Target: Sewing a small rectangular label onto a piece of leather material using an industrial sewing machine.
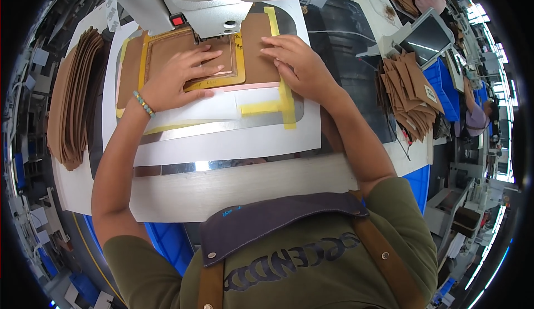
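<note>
My left hand (181,78) lies flat, fingers spread, on a brown leather piece (167,50) set inside a yellow-edged frame template (240,67). My right hand (297,64) presses flat on the brown panel (257,36) to the right of that frame, beside a strip of yellow tape (286,103). Both rest on a white template sheet (222,142) under the head of a grey sewing machine (194,3). Neither hand grips anything. A beaded bracelet (143,104) is on my left wrist.
A tall stack of brown leather pieces (75,97) stands at the left. Another pile of brown cut pieces (414,95) lies at the right near a tilted screen (425,36). Blue bins (450,86) sit far right. Another person (475,114) works at the right edge.
</note>
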### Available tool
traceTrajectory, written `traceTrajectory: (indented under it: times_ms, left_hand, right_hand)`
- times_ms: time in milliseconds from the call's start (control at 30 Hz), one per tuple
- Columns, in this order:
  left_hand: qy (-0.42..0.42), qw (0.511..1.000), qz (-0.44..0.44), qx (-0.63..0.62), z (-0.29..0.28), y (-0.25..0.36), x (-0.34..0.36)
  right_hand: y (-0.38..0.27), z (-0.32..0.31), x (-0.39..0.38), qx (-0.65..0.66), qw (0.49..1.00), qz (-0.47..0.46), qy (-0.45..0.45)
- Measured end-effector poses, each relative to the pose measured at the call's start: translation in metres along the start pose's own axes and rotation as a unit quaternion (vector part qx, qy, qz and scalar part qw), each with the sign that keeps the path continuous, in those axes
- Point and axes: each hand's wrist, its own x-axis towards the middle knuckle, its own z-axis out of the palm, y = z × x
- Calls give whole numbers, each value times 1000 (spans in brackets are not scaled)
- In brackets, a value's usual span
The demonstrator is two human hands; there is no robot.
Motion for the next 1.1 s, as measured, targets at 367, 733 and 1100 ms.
traceTrajectory:
  times_ms: [367, 733, 1100]
  left_hand:
    - [-9, 997, -70, -18, -5, -15, 20]
    - [63, 993, -102, 15, 11, -22, 30]
    - [189, 958, -210, 43, -12, -83, -66]
  right_hand:
    - [3, 0, 0, 0, 1000, 8, 17]
    - [11, 1, 0, 8, 999, 17, 26]
    - [9, 8, -4, -14, 999, -18, 36]
